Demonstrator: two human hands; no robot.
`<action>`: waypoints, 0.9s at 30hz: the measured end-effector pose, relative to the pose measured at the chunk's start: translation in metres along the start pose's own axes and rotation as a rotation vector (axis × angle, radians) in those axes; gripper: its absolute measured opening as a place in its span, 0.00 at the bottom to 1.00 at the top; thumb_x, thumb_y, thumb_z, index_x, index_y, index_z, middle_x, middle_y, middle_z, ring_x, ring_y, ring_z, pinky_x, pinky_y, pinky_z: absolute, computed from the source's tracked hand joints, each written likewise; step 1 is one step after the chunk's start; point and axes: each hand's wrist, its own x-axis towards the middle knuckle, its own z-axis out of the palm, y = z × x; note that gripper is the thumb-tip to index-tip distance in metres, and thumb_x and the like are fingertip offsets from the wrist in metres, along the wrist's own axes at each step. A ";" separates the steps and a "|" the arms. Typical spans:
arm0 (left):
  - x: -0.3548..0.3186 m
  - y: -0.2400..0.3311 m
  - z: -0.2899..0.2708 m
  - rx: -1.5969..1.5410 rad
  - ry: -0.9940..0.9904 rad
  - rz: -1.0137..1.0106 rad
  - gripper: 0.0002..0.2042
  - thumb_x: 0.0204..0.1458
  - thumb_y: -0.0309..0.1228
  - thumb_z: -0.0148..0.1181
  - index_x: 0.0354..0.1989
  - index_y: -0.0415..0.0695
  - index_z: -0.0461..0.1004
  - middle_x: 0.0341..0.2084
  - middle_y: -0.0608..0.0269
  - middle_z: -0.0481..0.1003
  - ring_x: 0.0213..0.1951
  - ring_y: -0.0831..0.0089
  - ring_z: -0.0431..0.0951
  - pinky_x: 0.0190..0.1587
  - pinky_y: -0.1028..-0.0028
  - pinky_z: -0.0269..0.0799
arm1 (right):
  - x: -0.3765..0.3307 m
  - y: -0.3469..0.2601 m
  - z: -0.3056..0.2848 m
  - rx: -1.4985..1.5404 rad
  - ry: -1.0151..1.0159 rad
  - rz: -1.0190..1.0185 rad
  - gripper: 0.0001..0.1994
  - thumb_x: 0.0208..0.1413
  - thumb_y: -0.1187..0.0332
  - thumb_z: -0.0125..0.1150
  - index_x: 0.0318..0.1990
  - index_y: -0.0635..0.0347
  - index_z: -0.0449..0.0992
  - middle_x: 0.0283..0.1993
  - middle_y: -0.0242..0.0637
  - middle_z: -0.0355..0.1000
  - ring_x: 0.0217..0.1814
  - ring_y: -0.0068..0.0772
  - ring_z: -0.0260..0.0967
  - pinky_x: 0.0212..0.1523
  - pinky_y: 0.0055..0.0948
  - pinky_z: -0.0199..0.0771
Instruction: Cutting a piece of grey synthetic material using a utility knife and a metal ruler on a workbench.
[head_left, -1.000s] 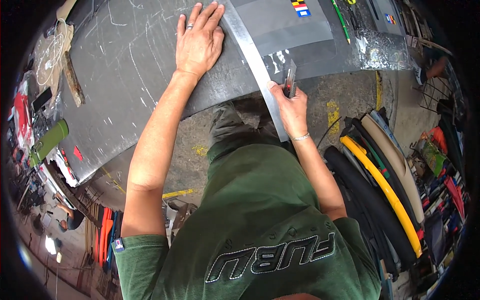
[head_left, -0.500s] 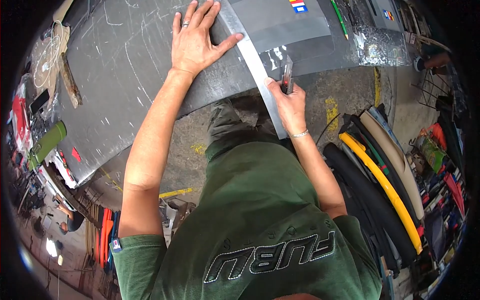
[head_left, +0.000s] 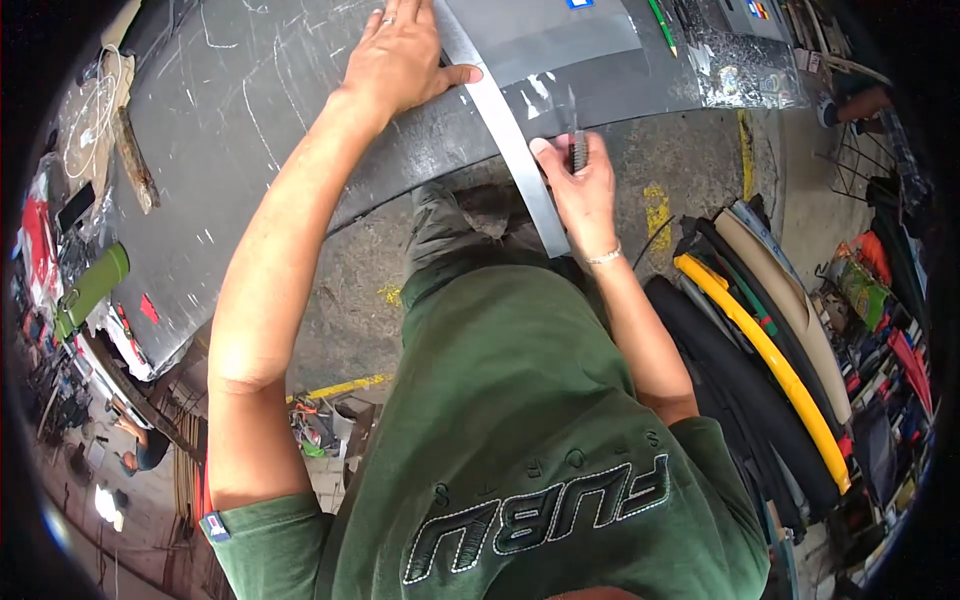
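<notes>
My left hand lies stretched out on the dark, scratched worktop, its thumb resting on a long metal ruler. The ruler runs down from the top of the view, and its lower end juts past the worktop's near edge. At the ruler's right side, beyond that edge, my right hand grips a utility knife. Motion smears the blade, which points away from me. Its tip seems to be over or near the worktop's edge. A grey sheet lies along the ruler's right side; its far part is cut off.
A green pencil and clear plastic lie at the worktop's right. Rolls of material, one yellow, stand on the right. On the left are a wooden stick, a phone and a green roll.
The view has shifted slightly. My right hand with the utility knife has moved a little right, its thumb now at the ruler's edge. My left hand has slid slightly farther away.
</notes>
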 end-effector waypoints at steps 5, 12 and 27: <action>0.015 -0.075 0.056 0.271 -0.298 -0.266 0.60 0.47 0.57 0.72 0.72 0.20 0.45 0.74 0.27 0.45 0.77 0.43 0.45 0.77 0.58 0.48 | -0.007 -0.013 -0.029 -0.303 0.088 -0.613 0.23 0.69 0.70 0.55 0.68 0.65 0.61 0.58 0.47 0.70 0.40 0.33 0.74 0.47 0.34 0.78; 0.003 0.002 0.020 0.331 -0.139 -0.112 0.65 0.43 0.61 0.72 0.73 0.21 0.42 0.76 0.28 0.40 0.78 0.44 0.42 0.77 0.57 0.47 | -0.006 -0.046 -0.015 -0.340 -0.181 -0.513 0.29 0.65 0.75 0.53 0.74 0.53 0.62 0.50 0.51 0.72 0.44 0.59 0.75 0.48 0.48 0.76; -0.003 -0.047 0.024 0.044 -0.236 -0.103 0.61 0.44 0.58 0.72 0.72 0.20 0.46 0.75 0.28 0.44 0.78 0.44 0.45 0.77 0.56 0.47 | -0.002 -0.058 0.000 -0.474 -0.225 -0.516 0.29 0.64 0.75 0.52 0.73 0.52 0.63 0.45 0.49 0.70 0.43 0.56 0.75 0.47 0.49 0.77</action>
